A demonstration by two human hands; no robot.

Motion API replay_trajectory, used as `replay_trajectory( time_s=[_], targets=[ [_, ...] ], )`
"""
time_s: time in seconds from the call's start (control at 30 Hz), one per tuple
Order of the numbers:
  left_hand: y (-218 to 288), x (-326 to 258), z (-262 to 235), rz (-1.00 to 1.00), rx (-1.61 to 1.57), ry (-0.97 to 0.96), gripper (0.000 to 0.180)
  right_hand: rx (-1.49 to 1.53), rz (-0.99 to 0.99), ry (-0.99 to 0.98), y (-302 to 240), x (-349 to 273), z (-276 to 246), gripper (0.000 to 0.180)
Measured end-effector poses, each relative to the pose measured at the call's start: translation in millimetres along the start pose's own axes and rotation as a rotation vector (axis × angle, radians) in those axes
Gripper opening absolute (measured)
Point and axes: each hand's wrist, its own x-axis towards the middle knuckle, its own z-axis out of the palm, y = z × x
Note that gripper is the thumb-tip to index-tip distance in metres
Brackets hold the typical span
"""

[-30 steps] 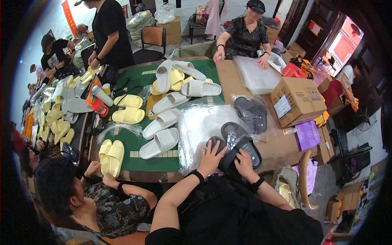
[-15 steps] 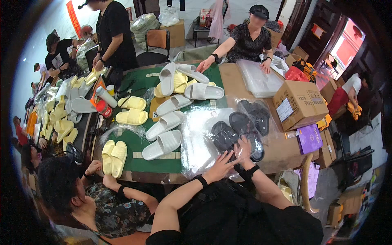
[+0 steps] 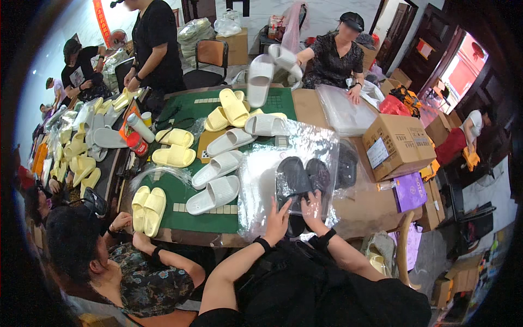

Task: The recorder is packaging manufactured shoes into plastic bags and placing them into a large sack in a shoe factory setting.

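Two black slide slippers [image 3: 293, 175] lie side by side in front of me, at a stack of clear plastic bags [image 3: 259, 182]; shiny film covers part of them. My left hand [image 3: 277, 220] rests at the near end of the left slipper, fingers apart, thumb stretched toward it. Beside it, my right hand [image 3: 312, 212] touches the near part of the slippers with its fingers stretched out. Part of another dark sole [image 3: 296, 224] shows between my wrists. To the right, a further black slipper [image 3: 347, 166] lies under clear film.
Pale grey slippers [image 3: 213, 194] and yellow slippers [image 3: 149, 211] are spread over the green mat [image 3: 177, 218]. A cardboard box [image 3: 400, 146] and a purple bag [image 3: 409, 192] stand at the right. Across the table, a co-worker holds up grey slippers [image 3: 260, 82]. Another person sits at my left.
My hands have moved apart and slightly left, and the two black slippers have shifted left onto the bag stack. The co-worker opposite has lifted a grey pair off the table.
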Motion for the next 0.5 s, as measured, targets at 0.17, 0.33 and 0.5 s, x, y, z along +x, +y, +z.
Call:
replay_trajectory(
  time_s=[0.17, 0.33, 0.5],
  targets=[
    [3.6, 3.5, -3.2, -0.047, -0.189, -0.046, 0.041, -0.139, 0.059, 0.086, 20.3, -14.4, 10.9, 0.037],
    [-15.4, -0.5, 13.0, -0.318, -0.42, 0.099, 0.061, 0.025, 0.104, -0.029, 9.3, -6.1, 3.2, 0.037],
    [-30.5, 3.7, 17.3, -0.386, -0.496, 0.0, 0.057, -0.03, 0.091, -0.052, 13.6, -21.6, 13.0, 0.036]
  ],
)
